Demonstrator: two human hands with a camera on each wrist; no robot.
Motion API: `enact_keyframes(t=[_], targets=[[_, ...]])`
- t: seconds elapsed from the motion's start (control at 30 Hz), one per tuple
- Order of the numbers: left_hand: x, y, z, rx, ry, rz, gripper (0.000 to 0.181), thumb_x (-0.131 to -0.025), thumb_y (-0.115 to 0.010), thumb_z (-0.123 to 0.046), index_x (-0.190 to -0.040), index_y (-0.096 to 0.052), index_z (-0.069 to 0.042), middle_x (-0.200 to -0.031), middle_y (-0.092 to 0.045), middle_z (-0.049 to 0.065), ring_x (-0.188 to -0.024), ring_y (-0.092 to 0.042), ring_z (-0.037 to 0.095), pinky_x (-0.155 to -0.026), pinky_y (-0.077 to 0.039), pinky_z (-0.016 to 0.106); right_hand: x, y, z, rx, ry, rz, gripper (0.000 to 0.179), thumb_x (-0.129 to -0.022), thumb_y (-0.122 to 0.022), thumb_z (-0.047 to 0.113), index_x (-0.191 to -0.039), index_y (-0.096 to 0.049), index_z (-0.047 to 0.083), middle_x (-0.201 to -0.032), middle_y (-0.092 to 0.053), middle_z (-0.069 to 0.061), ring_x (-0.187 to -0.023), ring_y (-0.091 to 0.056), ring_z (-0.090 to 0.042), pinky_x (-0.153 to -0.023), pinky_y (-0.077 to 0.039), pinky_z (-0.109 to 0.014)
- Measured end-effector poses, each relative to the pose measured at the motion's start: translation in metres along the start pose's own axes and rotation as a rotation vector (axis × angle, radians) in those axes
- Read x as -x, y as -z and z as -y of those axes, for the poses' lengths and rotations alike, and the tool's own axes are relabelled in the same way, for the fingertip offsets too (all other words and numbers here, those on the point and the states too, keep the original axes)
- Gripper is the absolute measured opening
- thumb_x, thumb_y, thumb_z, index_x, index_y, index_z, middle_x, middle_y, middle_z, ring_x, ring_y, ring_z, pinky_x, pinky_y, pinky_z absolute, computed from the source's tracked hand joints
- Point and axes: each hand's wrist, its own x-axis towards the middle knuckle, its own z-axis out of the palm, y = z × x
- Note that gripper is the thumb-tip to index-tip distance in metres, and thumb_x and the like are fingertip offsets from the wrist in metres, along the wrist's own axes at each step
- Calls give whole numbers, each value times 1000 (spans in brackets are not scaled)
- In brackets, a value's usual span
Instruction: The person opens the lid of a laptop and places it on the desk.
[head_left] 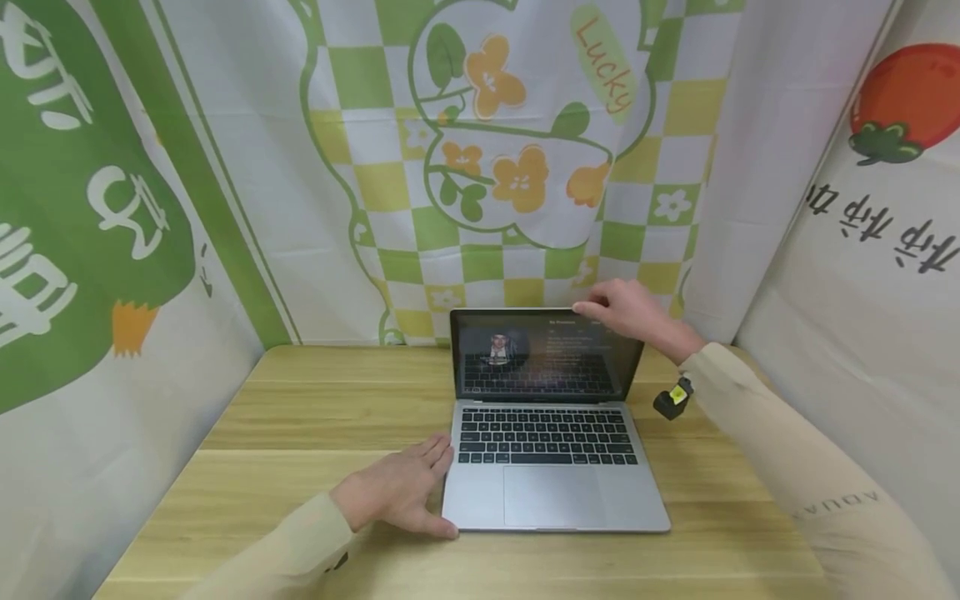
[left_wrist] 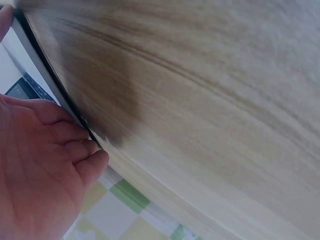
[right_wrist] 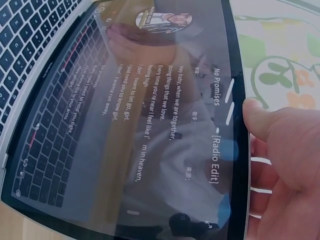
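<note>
An unfolded silver laptop (head_left: 551, 497) lies on the wooden table, its black keyboard towards me and its screen (right_wrist: 150, 125) raised. Lyrics and a round picture show on the dark screen, along with reflections. With the thumb in front and the fingers behind, my right hand (head_left: 626, 312) grips the lid's top edge near its right end. Those right fingers are partly hidden behind the lid in the right wrist view. My left hand (head_left: 405, 487) rests by the base's left side, fingertips right at the edge and thumb at the front corner.
The wooden table (head_left: 330, 400) reaches back to a hanging checked cloth (head_left: 480, 267) close behind the laptop. Printed cloth walls stand on the left (head_left: 247, 275) and right (head_left: 825, 292). A small black device (head_left: 672, 400) sits at my right wrist.
</note>
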Motion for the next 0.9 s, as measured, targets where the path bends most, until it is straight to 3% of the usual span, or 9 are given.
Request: enact_keyframes(t=[0.2,0.47,0.7,0.9], targets=[[2,0,0,-24,0,-4,117,-78,-43,-87,-150,-31,5,-159,-23,25,-150,-24,35,-122,-27,41,-8,2,-4,5,-15,7,40,-97,-59,44,-74,-63,11,-60,-53,0,-53,-43,-14,-51,-35,-28],[3,1,-2,-11,12,15,116,-79,-42,-87,-152,-29,3,-161,-20,23,-151,-21,34,-122,-26,42,-8,3,-11,19,-96,-8,49,-93,-58,54,-67,-54,13,-57,-46,1,-52,-38,-14,-50,-31,-28],[4,2,-2,1,11,7,115,-79,-43,-86,-152,-29,3,-161,-21,22,-151,-22,34,-122,-26,43,-8,3,-22,26,-118,-46,55,-92,-56,61,-65,-48,14,-55,-39,3,-52,-34,-13,-50,-28,-29],[4,3,-2,16,18,16,115,-79,-42,-86,-152,-29,2,-162,-20,21,-151,-21,33,-122,-26,44,-11,0,-30,35,-162,-75,56,-92,-56,60,-62,-42,14,-54,-35,4,-51,-32,-14,-50,-29,-29]])
